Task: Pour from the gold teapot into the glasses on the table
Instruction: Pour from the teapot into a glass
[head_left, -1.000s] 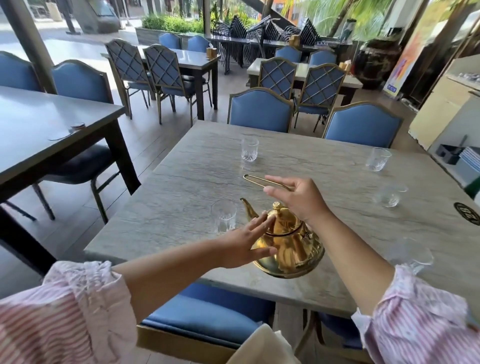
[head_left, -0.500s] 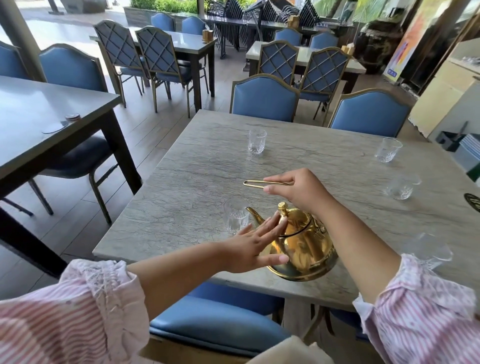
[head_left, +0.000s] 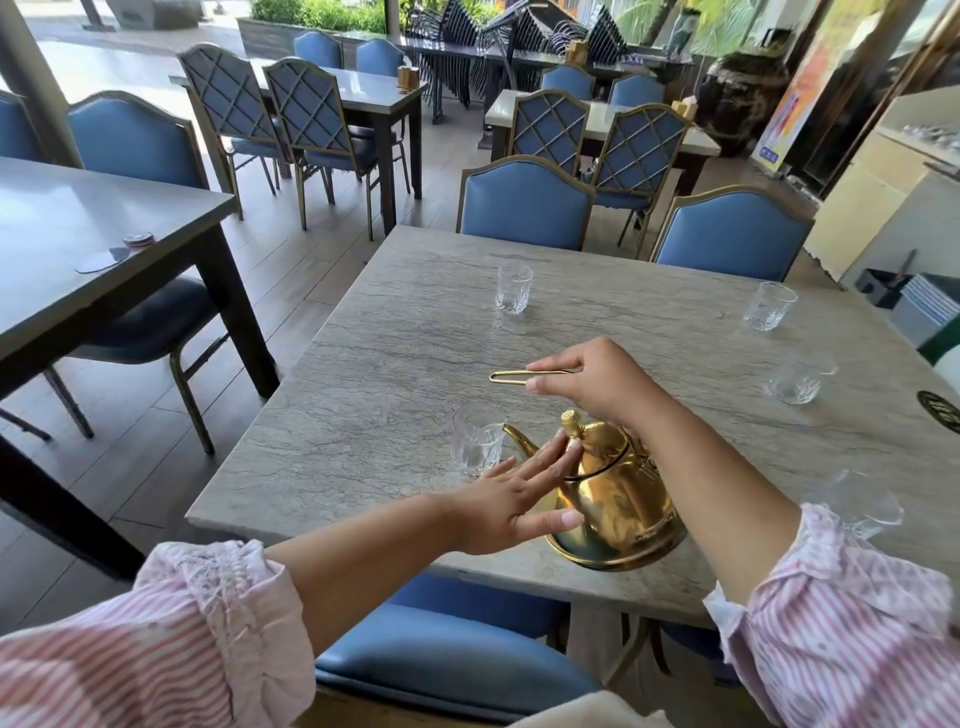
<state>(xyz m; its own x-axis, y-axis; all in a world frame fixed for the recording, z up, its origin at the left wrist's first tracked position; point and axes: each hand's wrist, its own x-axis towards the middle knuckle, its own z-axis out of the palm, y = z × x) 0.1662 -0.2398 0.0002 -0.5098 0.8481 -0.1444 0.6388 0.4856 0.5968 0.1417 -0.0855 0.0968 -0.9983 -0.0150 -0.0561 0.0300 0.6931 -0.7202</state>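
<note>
Right hand (head_left: 597, 382): grasps gold teapot (head_left: 618, 499) handle.
Left hand (head_left: 511, 501): flat, released, steadying lid.
Spout: over near glass (head_left: 478, 439).
Table (head_left: 395, 374): bare beyond.

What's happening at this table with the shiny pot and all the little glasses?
A person is pouring from a gold teapot. The right hand holds its thin wire handle, tipping the spout toward the nearest glass. The left hand lies flat against the pot's side, fingers by the lid. Four other glasses stand around the stone table: two at the far side, one at the right and one near the right sleeve.
</note>
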